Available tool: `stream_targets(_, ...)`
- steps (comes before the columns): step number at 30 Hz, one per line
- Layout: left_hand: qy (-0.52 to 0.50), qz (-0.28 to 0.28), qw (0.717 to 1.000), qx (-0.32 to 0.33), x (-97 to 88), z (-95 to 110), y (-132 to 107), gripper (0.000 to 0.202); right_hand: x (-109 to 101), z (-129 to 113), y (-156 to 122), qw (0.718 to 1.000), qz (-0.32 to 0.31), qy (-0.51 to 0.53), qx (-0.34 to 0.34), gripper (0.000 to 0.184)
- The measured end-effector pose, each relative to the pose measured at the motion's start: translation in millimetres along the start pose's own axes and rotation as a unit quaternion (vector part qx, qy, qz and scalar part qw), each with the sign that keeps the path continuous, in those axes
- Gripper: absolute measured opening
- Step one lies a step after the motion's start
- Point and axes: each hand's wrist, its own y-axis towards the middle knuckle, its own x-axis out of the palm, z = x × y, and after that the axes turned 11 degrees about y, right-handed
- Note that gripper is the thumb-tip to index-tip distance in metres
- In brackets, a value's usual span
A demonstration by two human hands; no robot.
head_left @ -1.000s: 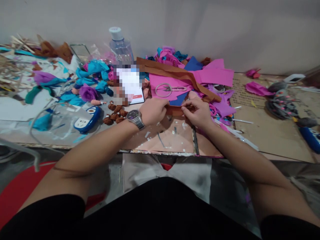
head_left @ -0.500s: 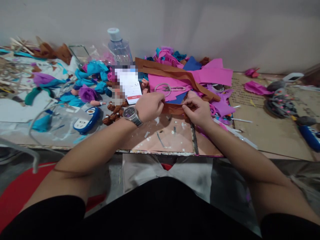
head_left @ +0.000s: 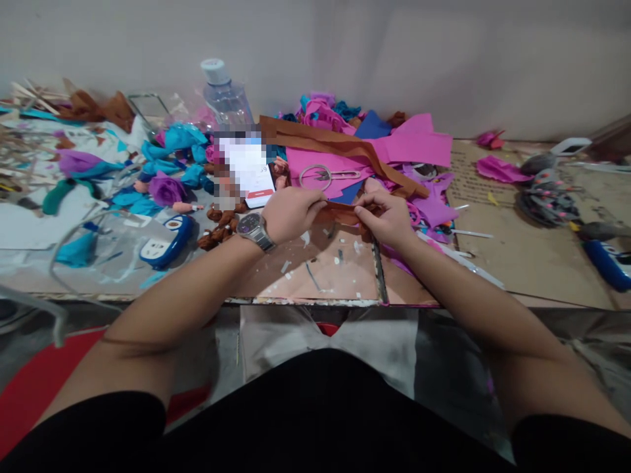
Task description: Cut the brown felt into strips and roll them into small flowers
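Observation:
Both my hands pinch one brown crepe paper strip (head_left: 342, 211) just above the worktable (head_left: 315, 269). My left hand (head_left: 290, 213), with a wristwatch (head_left: 252, 228) on its wrist, is closed on the strip's left end. My right hand (head_left: 387, 217) is closed on the right end, where the strip runs back toward a long brown strip (head_left: 340, 143) over pink paper sheets (head_left: 419, 146). Metal scissors (head_left: 328, 175) lie on the pink paper just beyond my hands.
A water bottle (head_left: 221, 95) stands at the back. Blue and purple paper flowers (head_left: 167, 187), brown paper buds (head_left: 219, 226) and a blue power strip (head_left: 165, 242) crowd the left. A phone (head_left: 249, 167) lies beside them. Glue guns and cables (head_left: 547, 197) sit on cardboard at right.
Both hands, still holding the brown strip, have lifted and shifted slightly away from me and to the left. The camera view has drifted a little.

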Motion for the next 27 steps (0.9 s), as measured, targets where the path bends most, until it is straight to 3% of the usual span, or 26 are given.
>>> stream_targets(8,-0.026,0.083,0.99,-0.115,-8.5,-8.4,0.8,0.031,-1.0,3.6,7.3,0.997,0.064,0.041,0.027,0.014)
stream_targets(16,-0.05,0.139,0.98,-0.136,-15.9,-11.5,-0.7,0.031,-2.6,11.7,11.9,0.992,0.097,0.067,0.036,0.015)
stream_targets(21,-0.066,0.16,0.979,-0.107,-18.9,-8.6,-1.8,0.035,-1.9,8.2,7.4,0.994,0.093,0.042,0.027,0.012)
stream_targets(24,-0.049,0.13,0.989,-0.052,-16.2,-3.8,-2.8,0.039,-0.2,3.8,2.2,0.999,0.033,0.006,-0.011,0.011)
stream_targets(27,-0.042,0.096,0.994,0.036,-9.2,2.1,-4.3,0.026,3.2,-2.7,-2.5,0.995,-0.042,-0.046,-0.076,0.01)
